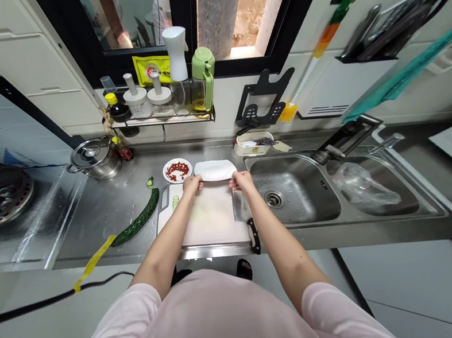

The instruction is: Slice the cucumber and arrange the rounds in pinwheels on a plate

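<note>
Both hands are on a white rectangular plate at the far edge of the cutting board, middle of the frame. The left hand and right hand have their fingers clamped on its sides. A cleaver lies just under the right hand. A cucumber sits on the bench left of the board, with the sink to the right.
</note>
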The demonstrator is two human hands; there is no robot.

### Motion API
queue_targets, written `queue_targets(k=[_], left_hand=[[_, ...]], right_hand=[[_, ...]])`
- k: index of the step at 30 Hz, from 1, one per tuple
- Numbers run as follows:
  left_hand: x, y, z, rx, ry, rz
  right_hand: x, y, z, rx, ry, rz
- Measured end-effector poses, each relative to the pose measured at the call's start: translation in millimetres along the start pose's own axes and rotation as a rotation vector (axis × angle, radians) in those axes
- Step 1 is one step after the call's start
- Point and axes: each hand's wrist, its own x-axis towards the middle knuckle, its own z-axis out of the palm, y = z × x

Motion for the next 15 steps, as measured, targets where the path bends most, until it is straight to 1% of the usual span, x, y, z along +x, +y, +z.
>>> queue_targets(k=[4,7,11,15], left_hand=[[-23.2,4.8,-9.7,-0.061,0.015,-0.070],[-43.4,2.1,-19.0,-0.056,0.018,-0.079],[-68.9,-12.1,-31.0,-0.073,0.037,-0.079],[-88.9,-30.8,-42.8,-0.043,0.052,-0.066]], right_hand=[[-21.3,4.6,-4.2,0.013,-0.020,-0.019],[-39.2,12.8,-6.6,-0.016,-0.024,-0.036],[-62.2,28.5,-7.0,-0.034,-0.035,-0.053],[-81.7,47.5,-4.0,0.010,-0.064,-0.053]])
